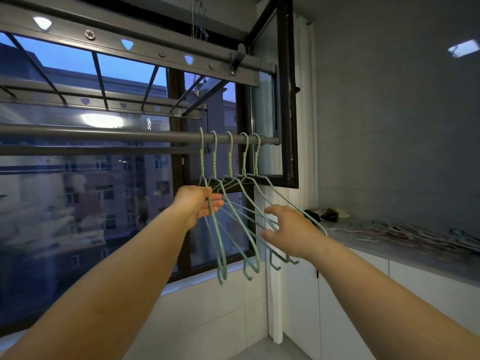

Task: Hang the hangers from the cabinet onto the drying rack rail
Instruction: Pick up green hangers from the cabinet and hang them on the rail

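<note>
Five green wire hangers (230, 157) hooked on the drying rack rail (104, 135), with a hand at either side of them.
They hang near the rail's right end, their lower wires fanned and overlapping. The left hand (198, 203) curls its fingers round the shoulder wire of the leftmost one. The right hand (291, 229) is spread open beside the rightmost wires; whether it touches them is unclear. A blurred pile of hangers (415, 235) lies on the bench (389, 255).

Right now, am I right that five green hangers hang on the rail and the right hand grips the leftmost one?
Not quite: in the head view the left hand grips the leftmost hanger; the right hand is open.
</note>
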`<state>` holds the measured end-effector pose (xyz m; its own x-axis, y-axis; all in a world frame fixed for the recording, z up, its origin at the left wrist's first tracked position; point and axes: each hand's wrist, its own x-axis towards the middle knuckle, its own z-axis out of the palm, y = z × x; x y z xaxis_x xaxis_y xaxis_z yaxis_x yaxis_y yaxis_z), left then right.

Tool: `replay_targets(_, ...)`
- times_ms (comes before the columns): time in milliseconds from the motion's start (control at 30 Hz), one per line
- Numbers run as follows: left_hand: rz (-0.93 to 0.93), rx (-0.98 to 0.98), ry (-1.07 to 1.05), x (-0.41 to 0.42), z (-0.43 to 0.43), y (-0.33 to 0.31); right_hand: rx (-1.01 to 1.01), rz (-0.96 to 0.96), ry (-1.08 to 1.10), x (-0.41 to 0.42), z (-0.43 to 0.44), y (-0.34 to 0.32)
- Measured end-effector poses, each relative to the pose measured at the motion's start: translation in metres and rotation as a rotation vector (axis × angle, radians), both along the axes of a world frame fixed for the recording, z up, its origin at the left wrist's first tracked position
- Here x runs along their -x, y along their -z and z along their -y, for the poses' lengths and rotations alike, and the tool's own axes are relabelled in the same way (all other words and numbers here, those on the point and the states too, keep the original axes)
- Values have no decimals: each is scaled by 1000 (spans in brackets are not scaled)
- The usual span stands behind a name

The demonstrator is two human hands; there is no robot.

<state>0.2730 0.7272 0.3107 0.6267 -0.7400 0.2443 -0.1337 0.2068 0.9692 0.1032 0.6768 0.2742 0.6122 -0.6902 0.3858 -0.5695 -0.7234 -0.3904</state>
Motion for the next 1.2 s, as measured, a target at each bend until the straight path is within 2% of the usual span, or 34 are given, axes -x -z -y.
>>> replay_targets(467, -7, 36, 26, -15, -11, 8, 3, 51, 62, -11, -9, 6)
replay_targets(800, -4, 73, 13, -25, -27, 14, 97, 30, 119, -10, -28, 16)
replay_targets(1067, 2, 140, 3, -26, -41, 31, 187, 207, 135, -2, -39, 23)
replay_targets(1200, 19, 170, -146, -32, -49, 51, 271, 321, 159, 5, -42, 29)
